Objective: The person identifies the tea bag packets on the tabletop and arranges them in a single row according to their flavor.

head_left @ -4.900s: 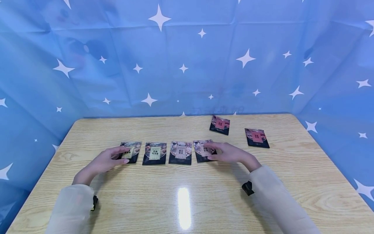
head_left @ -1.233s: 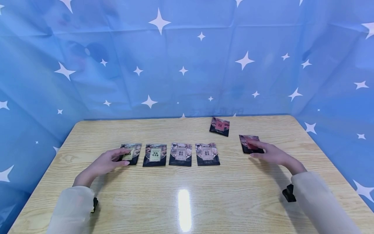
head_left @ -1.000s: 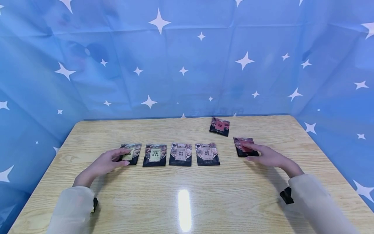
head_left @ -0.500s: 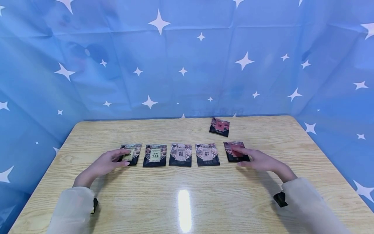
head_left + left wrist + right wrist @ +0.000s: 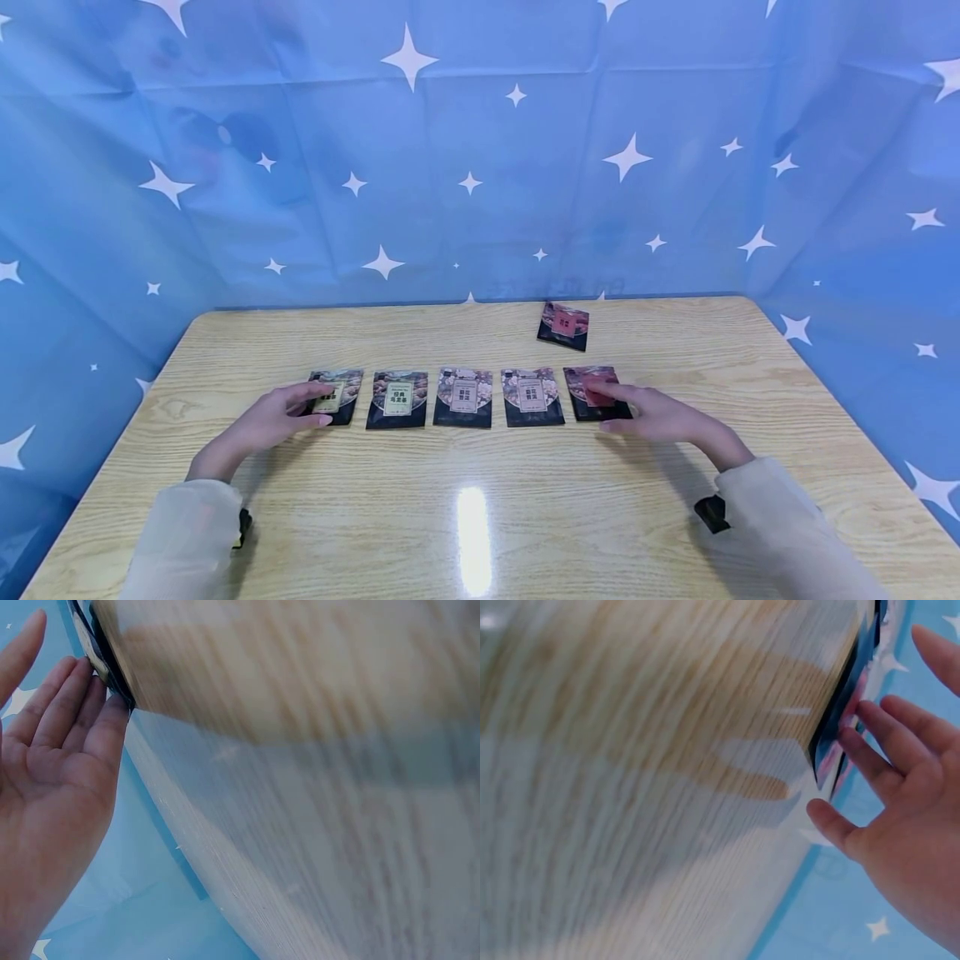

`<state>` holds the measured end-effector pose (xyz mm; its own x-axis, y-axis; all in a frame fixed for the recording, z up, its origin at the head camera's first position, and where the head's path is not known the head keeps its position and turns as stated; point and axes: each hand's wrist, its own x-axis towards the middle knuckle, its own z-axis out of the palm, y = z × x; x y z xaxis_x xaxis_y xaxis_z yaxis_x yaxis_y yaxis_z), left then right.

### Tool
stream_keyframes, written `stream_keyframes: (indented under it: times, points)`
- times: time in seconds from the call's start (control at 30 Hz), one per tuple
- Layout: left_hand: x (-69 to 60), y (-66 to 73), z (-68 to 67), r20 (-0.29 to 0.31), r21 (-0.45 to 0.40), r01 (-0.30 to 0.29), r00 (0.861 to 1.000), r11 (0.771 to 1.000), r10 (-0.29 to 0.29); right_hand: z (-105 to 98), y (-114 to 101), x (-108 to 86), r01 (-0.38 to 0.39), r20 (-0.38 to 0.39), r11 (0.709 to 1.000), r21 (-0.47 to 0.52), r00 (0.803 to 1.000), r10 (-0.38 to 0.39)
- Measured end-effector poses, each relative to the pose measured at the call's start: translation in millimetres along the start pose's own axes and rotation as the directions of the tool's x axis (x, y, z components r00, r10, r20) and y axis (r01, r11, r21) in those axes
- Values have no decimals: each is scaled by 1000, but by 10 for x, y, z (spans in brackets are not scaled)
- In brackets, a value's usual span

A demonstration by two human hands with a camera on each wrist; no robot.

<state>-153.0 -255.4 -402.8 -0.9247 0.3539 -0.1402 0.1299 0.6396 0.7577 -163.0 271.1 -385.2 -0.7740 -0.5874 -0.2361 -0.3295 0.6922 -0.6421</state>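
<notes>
Flat dark tea packets lie in a row across the table in the head view. On the leftmost green-labelled packet (image 5: pixel 348 398) rest the fingertips of my left hand (image 5: pixel 262 423); the left wrist view shows its fingers nearly straight at the packet's edge. Rightward follow another green-labelled packet (image 5: pixel 397 400) and two pale-labelled packets, one (image 5: pixel 462 398) beside the other (image 5: pixel 532 398). At the row's right end, my right hand (image 5: pixel 663 414) touches a red-labelled packet (image 5: pixel 579 379) with loosely extended fingers, partly covering it. In the right wrist view its fingertips press the packet's face.
Another red-labelled packet (image 5: pixel 564 325) lies slightly turned near the back edge of the wooden table (image 5: pixel 375 517). Behind stands a blue curtain (image 5: pixel 480 125) with white stars. A bright light reflection falls on the table's front middle.
My right hand has left the right-hand pale-labelled packet, gone to the far-right red-labelled packet and slid it left and nearer, to the row's end. My left hand has stayed put.
</notes>
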Motion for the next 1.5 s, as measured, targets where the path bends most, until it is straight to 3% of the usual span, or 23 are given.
stream_keyframes:
  times: [0.27,0.53,0.83,1.07,1.5]
  points:
    - [-7,-30,1,-5,-13,5,1000,1000,-5,-110,-40,65,42,-14,999,-35,999,-42]
    - [-11,-22,2,-3,-13,9,1000,1000,-10,-260,-93,285,-23,-79,999,-28,997,21]
    - [-2,-19,13,-5,-11,1,1000,1000,-1,-268,-50,563,-108,-86,993,48,990,111]
    - [10,-44,12,-3,-22,-7,1000,1000,7,-251,-65,726,-112,-76,991,70,990,117]
    - [-4,25,-9,6,-3,4,1000,1000,-4,-249,-32,780,-181,-35,981,63,982,184]
